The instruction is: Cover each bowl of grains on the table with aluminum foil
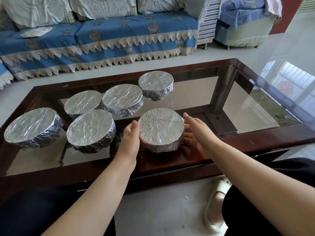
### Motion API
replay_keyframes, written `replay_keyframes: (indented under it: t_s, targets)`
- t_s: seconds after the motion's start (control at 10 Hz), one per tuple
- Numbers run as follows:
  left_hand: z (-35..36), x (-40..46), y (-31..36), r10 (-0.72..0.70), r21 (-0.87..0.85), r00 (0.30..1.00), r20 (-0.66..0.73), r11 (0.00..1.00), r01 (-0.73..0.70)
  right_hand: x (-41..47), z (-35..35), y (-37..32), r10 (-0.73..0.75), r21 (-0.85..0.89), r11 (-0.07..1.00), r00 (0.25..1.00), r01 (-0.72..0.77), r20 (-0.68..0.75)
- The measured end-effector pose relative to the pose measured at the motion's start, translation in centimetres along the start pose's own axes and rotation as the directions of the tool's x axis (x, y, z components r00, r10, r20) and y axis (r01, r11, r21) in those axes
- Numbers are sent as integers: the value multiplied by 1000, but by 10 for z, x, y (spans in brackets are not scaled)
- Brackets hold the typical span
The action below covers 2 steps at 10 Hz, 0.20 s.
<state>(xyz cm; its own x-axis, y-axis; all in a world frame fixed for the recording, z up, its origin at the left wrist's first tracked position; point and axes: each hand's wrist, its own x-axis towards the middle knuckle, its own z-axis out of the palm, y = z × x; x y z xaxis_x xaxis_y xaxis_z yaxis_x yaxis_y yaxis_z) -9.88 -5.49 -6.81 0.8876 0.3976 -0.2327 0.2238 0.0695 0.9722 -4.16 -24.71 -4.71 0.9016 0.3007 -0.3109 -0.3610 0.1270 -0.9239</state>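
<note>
left hand (130, 135) and right hand (196, 132) open, cupping the nearest foil-covered bowl (161, 128); five others covered.

A low coffee table (265, 137) with a dark wooden frame and a glass tabletop carries six foil-wrapped bowls (91, 131), all gathered on the left half of the tabletop. One sits by the left edge, two stand close together toward the near edge, and three run in a row behind them toward the far edge. The right half of the glass is bare and reflects a window.
</note>
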Motion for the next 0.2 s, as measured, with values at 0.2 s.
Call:
replay_keyframes:
  t_s: [0.2]
  targets:
    - [0, -6, 9, 120, 106, 991, -51, 988, -114, 4, -8, -11, -103, -14, 995, 966, 103, -235]
